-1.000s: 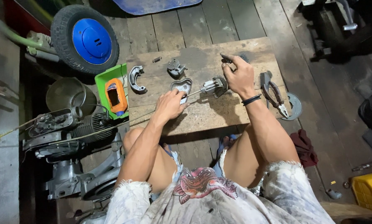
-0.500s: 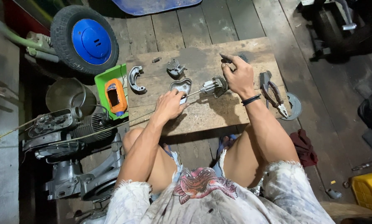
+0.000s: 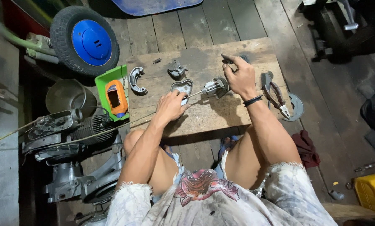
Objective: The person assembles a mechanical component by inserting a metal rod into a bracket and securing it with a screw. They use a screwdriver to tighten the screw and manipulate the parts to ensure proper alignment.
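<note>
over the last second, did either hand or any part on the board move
Nothing visibly changed. The left hand still rests by the grey cover plate, the right hand still sits at the small metal assembly, and the pliers and brake shoe lie where they were.

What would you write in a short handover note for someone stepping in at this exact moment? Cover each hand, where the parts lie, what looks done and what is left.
Left hand: on the wooden board, fingers at a thin rod running to the small metal assembly.
Right hand: steadies that assembly, a small dark piece pinched in its fingertips.
Parts on the board: metal cover, curved shoe, small casting, spring, pliers.
Done: parts lie apart, laid out.
Left: the assembly is in hand, not set down.
</note>
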